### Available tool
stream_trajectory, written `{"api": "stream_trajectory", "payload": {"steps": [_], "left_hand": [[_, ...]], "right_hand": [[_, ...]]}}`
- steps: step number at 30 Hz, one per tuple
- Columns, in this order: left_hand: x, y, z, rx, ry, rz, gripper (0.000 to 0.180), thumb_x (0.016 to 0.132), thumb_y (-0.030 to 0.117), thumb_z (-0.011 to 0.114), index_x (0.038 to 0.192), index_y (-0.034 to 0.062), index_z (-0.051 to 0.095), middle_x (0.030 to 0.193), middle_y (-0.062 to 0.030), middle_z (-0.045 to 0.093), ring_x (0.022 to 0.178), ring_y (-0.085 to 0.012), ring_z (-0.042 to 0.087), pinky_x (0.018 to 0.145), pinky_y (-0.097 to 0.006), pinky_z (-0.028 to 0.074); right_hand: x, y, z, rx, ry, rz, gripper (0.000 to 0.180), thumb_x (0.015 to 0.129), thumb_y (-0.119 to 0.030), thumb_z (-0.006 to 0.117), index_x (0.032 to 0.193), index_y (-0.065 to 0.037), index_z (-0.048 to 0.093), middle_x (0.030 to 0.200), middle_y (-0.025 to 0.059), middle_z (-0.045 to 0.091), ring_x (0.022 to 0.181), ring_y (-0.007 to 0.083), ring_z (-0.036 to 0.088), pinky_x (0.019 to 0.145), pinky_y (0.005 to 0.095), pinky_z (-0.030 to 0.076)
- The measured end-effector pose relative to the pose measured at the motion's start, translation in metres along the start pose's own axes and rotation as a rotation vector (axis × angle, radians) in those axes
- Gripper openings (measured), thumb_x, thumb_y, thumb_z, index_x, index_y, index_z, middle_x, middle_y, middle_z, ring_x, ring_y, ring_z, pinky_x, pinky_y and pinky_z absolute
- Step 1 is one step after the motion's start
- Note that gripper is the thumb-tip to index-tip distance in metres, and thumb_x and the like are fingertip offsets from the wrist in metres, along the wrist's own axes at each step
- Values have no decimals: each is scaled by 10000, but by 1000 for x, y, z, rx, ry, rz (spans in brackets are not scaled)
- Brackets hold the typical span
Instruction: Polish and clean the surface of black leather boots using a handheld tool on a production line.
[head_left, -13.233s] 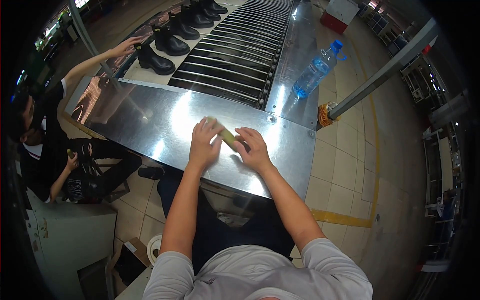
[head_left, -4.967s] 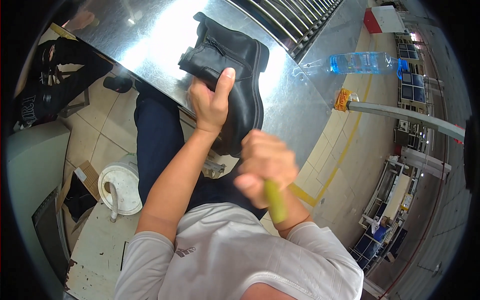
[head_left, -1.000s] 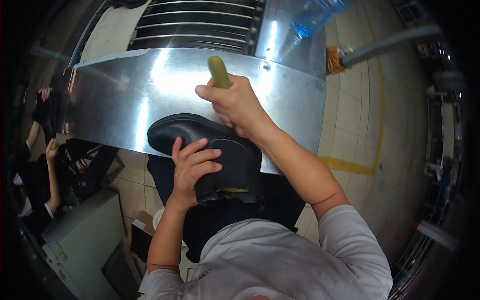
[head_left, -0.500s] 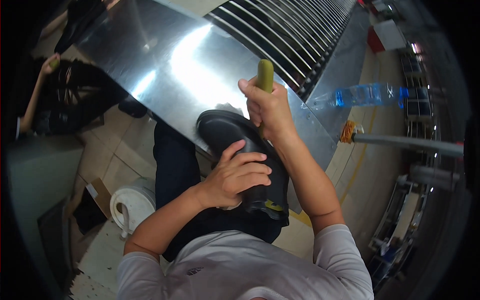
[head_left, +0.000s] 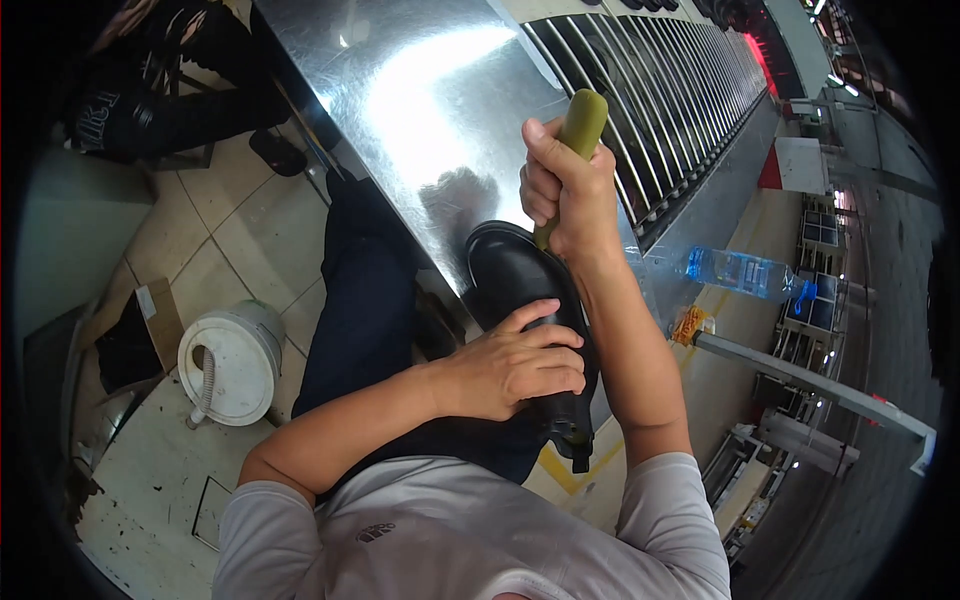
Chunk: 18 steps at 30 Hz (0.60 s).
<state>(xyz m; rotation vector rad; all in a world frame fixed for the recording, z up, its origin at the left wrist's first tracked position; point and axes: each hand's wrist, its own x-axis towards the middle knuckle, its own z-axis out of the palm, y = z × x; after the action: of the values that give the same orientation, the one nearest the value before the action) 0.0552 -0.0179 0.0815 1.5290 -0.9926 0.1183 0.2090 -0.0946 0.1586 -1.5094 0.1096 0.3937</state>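
1. Black boot [head_left: 515, 272]: held tilted, toe overlapping the edge of the metal table [head_left: 440, 130] in view; contact cannot be told; shaft partly hidden.
2. Left hand [head_left: 510, 368]: fingers slightly spread, bent over the shaft, holding it; thumb hidden.
3. Right hand [head_left: 570, 190]: fingers curled tight round the green bar [head_left: 586, 122].
4. Same bar: lower end hard to make out beside the sole.
5. Change: toe, directed left one second earlier, now points away from the grey shirt [head_left: 450, 525].
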Motion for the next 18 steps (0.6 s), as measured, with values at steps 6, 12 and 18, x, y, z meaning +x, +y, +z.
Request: {"api": "stream_trajectory", "payload": {"steps": [6, 12, 18], "left_hand": [[3, 4, -2, -45, -30, 4, 538, 664, -67, 722, 1148, 162, 671, 1226, 25, 644, 1330, -219, 528, 1232, -565, 236], [7, 6, -6, -31, -62, 5, 485, 723, -47, 712, 1164, 150, 660, 1208, 7, 650, 1314, -228, 534, 1233, -555, 252], [33, 2, -23, 137, -175, 24, 602, 682, 119, 858, 1239, 148, 631, 1241, -48, 638, 1282, -227, 557, 1150, -466, 346]], "right_hand": [[5, 2, 15, 16, -32, -55, 299, 965, -242, 724, 822, -104, 501, 532, -45, 340, 390, 68, 287, 369, 253, 222], [8, 2, 14, 149, -55, -55, 304, 984, -267, 689, 799, -107, 509, 535, -46, 327, 403, 80, 322, 386, 254, 277], [-50, -47, -76, 89, 20, -433, 167, 993, -167, 669, 939, -20, 611, 542, -19, 381, 417, 88, 349, 396, 268, 292]]}}
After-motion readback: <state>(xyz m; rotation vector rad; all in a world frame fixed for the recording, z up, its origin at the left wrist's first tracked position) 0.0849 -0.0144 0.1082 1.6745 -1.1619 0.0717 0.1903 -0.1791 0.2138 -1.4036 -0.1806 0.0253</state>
